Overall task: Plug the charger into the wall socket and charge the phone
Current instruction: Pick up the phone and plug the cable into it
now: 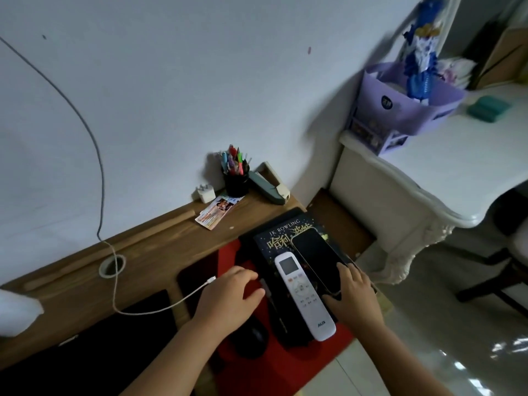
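A black phone [317, 255] lies screen up on a dark book [281, 237] at the desk's right end. My right hand [355, 297] grips the phone's near end, fingers over the screen and thumb under its edge. My left hand [231, 295] rests palm down over the end of a white charging cable [160, 308], whose plug tip [212, 279] pokes out beside the fingers. The cable loops back through a round hole [112, 266] in the desk. A white charger block [205, 192] stands by the wall, prongs up, with nothing plugged in.
A white remote [303, 292] lies on the book beside the phone. A black pen cup [236, 178], a stapler [267, 188] and cards [218, 211] sit at the back of the wooden desk [148, 247]. A white table [428, 178] with a purple bag [405, 104] stands right. A black mouse [253, 340] lies near.
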Available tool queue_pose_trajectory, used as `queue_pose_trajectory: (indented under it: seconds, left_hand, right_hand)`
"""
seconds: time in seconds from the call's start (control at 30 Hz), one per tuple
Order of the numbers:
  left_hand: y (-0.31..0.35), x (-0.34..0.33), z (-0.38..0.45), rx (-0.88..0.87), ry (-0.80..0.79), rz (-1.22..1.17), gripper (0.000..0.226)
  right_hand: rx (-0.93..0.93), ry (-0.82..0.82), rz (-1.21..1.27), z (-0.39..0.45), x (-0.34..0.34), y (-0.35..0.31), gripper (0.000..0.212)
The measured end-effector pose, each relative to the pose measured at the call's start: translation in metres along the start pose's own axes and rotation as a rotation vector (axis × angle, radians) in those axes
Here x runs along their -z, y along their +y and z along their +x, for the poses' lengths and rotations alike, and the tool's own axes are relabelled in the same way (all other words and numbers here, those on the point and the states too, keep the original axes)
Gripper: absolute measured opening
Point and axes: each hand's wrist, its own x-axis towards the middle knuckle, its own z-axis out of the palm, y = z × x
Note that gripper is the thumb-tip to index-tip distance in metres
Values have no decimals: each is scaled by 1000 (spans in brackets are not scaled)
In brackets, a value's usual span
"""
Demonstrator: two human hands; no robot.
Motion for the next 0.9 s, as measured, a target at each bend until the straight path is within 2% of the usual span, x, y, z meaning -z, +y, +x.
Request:
queue_pose_trajectory:
  seconds: [0.17,0.33,0.4,0.5,0.73,0.83,0.9]
  left_hand:
    - [-13,6,-3,46,31,-21,40]
    - [-19,6,-8,63,34,-52,41]
    - [-20,7,-10,76,38,-67,42]
    - [-26,12,-12,96,86,-93,42]
    - [-23,24,-15,108,165,-206,56]
    - [-25,37,-26,138,189,-416,59]
    - [-32,45,-37,218,228,-603,50]
  right_hand:
    - [58,9,-45,23,1,-7,88]
    - [25,-29,-102,36,13,-4,104]
    - [-50,-45,40,38,22,-5,104]
    - [-124,-101,443,38,40,-25,100]
    - [229,-159,535,-5,41,-109,103]
    - [431,-90,469,-25,31,-144,109]
    - [526,-60,466,-34,24,-164,109]
